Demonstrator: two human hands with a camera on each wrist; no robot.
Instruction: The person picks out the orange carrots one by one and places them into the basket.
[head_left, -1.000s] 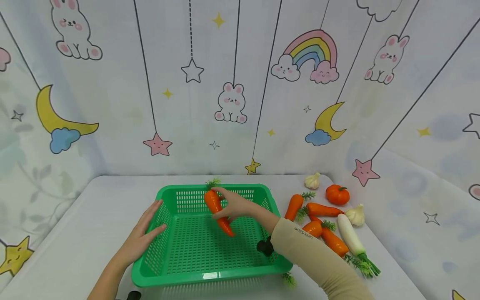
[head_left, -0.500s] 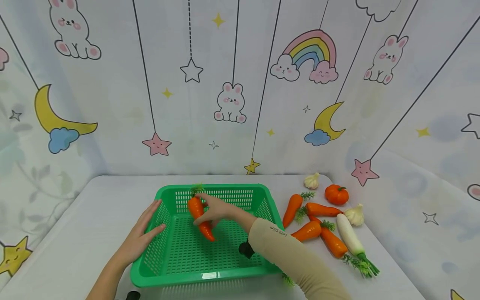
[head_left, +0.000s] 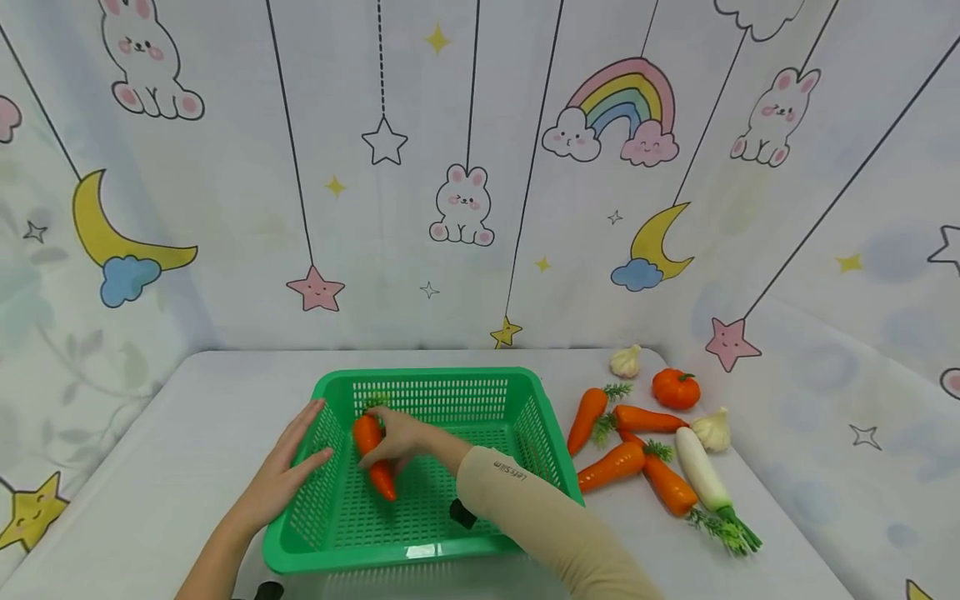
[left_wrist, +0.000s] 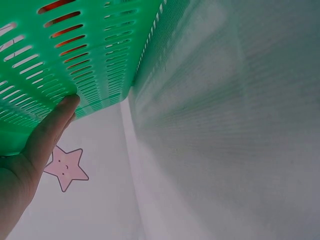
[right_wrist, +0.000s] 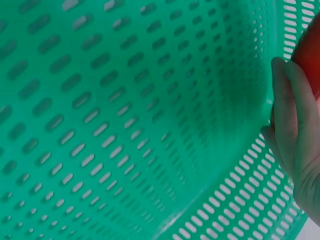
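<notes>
A green plastic basket with slotted walls stands on the white table. Inside it, near the left wall, my right hand grips an orange carrot between thumb and fingers. The carrot's leafy top points to the back, and its tip leans toward the front. In the right wrist view, the fingers of the right hand curl round the carrot at the frame's edge. My left hand rests against the outside of the basket's left wall, fingers straight. The left wrist view shows that hand touching the slotted wall.
Right of the basket lie several more carrots, a white radish with green leaves, two garlic bulbs and a small orange pumpkin. A patterned curtain hangs behind the table.
My right hand has carried the carrot left and lower into the basket, toward its left wall. The left hand has stayed in place.
</notes>
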